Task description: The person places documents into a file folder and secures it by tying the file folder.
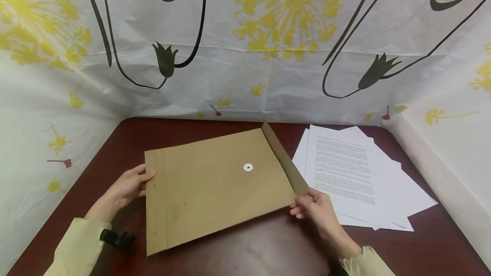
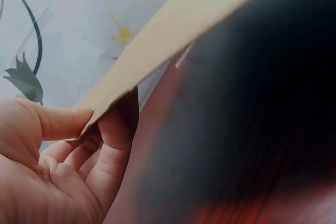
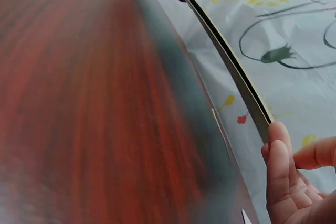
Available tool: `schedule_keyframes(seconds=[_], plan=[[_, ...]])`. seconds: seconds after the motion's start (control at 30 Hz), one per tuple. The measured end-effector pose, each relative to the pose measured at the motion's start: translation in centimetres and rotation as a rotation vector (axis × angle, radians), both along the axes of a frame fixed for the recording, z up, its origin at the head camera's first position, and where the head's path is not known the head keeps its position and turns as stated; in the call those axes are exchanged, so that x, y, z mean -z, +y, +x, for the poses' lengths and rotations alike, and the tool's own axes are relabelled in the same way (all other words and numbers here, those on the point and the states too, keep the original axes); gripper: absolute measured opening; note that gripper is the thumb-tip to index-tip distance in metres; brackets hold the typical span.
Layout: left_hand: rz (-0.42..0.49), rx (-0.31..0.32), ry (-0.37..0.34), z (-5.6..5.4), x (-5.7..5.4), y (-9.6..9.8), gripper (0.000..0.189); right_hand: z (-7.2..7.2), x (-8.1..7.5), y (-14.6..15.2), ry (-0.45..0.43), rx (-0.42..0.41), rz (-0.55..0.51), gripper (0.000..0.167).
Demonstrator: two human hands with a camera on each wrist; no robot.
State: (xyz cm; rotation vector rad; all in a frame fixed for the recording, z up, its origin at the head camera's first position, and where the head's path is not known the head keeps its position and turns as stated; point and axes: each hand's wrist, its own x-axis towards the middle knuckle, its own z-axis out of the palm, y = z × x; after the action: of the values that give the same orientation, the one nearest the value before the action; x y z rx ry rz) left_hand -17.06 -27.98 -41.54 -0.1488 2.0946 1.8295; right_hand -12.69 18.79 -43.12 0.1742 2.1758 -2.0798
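Note:
Between my two hands a large brown paper envelope (image 1: 215, 182) is held up, tilted, over the dark red table. Near its right end is a white round button (image 1: 248, 167), and a folded flap (image 1: 285, 159) stands out along that end. My left hand (image 1: 128, 184) pinches the left edge, thumb on the front face and fingers behind, as the left wrist view also shows. At the lower right corner, by the base of the flap, my right hand (image 1: 316, 210) grips the envelope between thumb and fingers. Seen edge-on in the right wrist view, the envelope (image 3: 231, 61) looks thin.
Fanned-out printed white sheets (image 1: 345, 173) lie on the table to the right, partly behind the flap and my right hand. The dark red table (image 1: 264, 246) is bounded at the back and sides by a white sheet (image 1: 230, 84) with yellow and grey flower prints.

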Motion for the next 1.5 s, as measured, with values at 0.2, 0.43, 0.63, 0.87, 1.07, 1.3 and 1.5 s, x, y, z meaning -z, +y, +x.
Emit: schedule_keyframes(seconds=[0.2, 0.43, 0.63, 0.87, 1.07, 1.3, 1.5], plan=[[-0.13, 0.003, -0.013, -1.8, -0.1, -0.6, 0.06, 1.0, 0.1, -0.4, 0.048, -0.137, 0.104, 0.014], [-0.169, 0.026, -0.013, -3.4, -0.5, -0.5, 0.056, 2.1, 0.0, -0.9, 0.072, -0.191, 0.2, 0.012], [-0.227, 0.039, -0.007, -4.5, -0.3, 0.0, 0.056, 2.4, 0.5, -1.1, 0.062, -0.203, 0.248, 0.011], [-0.281, 0.011, -0.005, -5.4, 0.3, 0.6, 0.052, 2.4, 1.0, -1.2, 0.083, -0.226, 0.291, 0.019], [-0.353, -0.023, 0.014, -5.8, 0.7, 1.0, 0.049, 2.2, 1.1, -1.6, 0.128, -0.248, 0.383, 0.009], [-0.482, -0.107, 0.079, -6.1, 1.0, 1.7, 0.046, 2.1, 1.2, -1.9, 0.175, -0.296, 0.462, 0.009], [-0.566, -0.157, 0.115, -6.1, 1.0, 2.2, 0.048, 2.1, 1.0, -2.1, 0.204, -0.336, 0.513, 0.009]])
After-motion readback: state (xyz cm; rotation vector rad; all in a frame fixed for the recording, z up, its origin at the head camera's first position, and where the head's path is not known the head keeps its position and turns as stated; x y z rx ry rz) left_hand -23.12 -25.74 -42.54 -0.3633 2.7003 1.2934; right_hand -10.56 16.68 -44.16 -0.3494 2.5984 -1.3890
